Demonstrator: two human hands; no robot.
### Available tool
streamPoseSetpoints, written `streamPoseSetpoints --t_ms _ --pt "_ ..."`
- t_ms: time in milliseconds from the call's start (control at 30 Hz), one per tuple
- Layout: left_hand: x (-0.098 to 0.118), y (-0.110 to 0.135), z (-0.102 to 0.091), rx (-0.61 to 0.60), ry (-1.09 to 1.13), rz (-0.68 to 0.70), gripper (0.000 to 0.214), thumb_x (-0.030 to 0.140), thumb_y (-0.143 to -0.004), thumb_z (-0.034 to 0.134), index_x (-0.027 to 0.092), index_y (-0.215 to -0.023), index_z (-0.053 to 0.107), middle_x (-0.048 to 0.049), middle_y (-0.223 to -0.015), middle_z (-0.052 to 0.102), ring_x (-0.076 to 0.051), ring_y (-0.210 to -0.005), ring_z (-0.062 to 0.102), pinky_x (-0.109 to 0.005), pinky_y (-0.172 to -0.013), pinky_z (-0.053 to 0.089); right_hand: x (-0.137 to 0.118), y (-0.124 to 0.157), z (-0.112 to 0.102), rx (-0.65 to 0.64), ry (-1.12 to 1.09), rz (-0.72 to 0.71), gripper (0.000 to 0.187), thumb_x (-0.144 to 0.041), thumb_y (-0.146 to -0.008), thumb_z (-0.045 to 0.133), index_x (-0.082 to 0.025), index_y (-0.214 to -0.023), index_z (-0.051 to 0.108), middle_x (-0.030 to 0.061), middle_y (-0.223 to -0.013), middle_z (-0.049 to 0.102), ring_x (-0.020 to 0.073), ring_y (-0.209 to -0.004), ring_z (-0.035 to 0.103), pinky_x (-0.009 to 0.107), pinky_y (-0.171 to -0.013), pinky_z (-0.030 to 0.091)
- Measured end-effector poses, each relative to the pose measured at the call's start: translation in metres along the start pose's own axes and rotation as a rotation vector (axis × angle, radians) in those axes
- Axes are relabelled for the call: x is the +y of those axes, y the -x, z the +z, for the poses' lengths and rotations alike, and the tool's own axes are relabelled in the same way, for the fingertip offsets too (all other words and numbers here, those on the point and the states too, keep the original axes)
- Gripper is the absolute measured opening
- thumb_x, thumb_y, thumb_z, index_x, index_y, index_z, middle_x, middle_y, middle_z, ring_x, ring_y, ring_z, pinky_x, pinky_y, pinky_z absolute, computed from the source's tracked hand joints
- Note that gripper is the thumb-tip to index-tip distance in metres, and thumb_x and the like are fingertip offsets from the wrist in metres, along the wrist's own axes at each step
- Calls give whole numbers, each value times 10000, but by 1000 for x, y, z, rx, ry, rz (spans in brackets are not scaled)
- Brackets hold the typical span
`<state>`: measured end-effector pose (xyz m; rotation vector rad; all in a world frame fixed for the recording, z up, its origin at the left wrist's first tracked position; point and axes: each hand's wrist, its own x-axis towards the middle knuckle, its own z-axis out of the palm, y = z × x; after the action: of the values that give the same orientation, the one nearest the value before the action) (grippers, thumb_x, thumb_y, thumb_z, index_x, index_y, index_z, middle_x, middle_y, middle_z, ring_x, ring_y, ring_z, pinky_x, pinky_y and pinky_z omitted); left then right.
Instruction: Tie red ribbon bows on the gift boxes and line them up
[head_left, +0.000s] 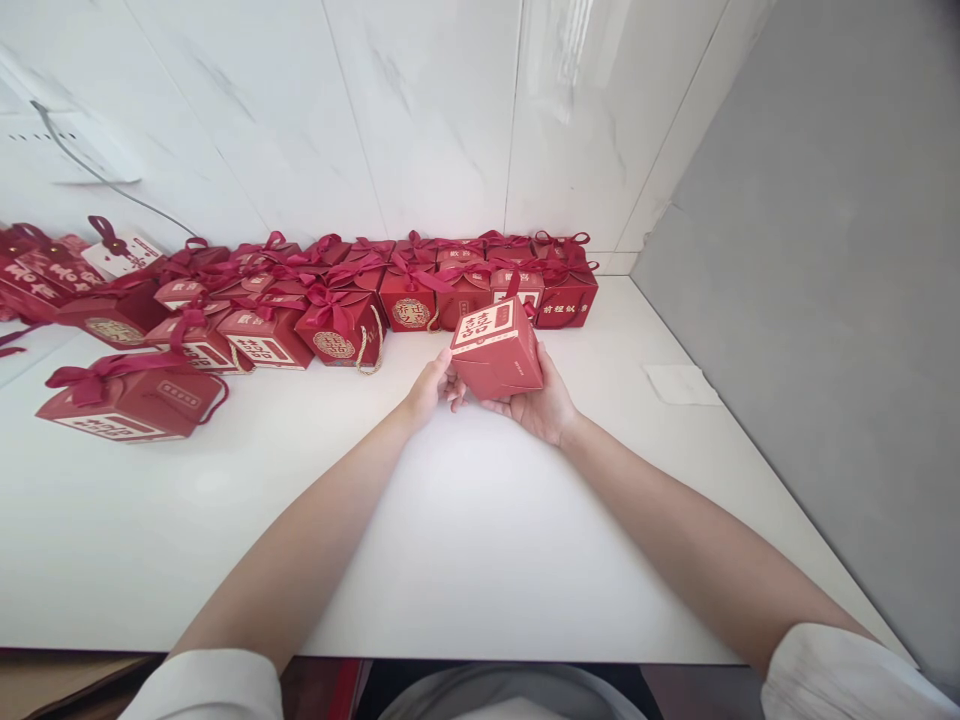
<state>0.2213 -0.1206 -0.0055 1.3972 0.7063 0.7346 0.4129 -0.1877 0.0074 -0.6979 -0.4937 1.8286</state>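
A red gift box (pixel 496 352) with a white panel of printed characters is held tilted above the white table, its underside partly turned toward me. My right hand (pixel 547 405) is closed around the box's right side and lower edge, carrying it from below. At the left edge, my left hand (pixel 435 388) grips the box with its thumb up and its fingers curled beneath. A dark red ribbon on the box is mostly hidden behind it. Just beyond stands a row of similar red boxes (pixel 463 300) tied with bows.
Many more ribboned boxes (pixel 266 335) line the tiled wall (pixel 442 120) toward the left. One box (pixel 135 400) lies on its side at the front left. A white paper piece (pixel 681 384) rests on the table (pixel 465 540) near the grey wall (pixel 840 300). A cable (pixel 90 170) hangs at upper left.
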Motion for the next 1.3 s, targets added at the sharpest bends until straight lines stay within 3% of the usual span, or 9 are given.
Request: streamPoseSetpoints --t_ms 1300 --pt "1 0 1 -10 -8 -2 763 835 -827 328 158 -545 539 26 -470 466 -92 -385 509 -276 -583 551 1 0 -2 -13 -4 -3 711 -710 -962 196 -217 -1273 604 106 -1189 710 224 -949 694 372 -776 608"
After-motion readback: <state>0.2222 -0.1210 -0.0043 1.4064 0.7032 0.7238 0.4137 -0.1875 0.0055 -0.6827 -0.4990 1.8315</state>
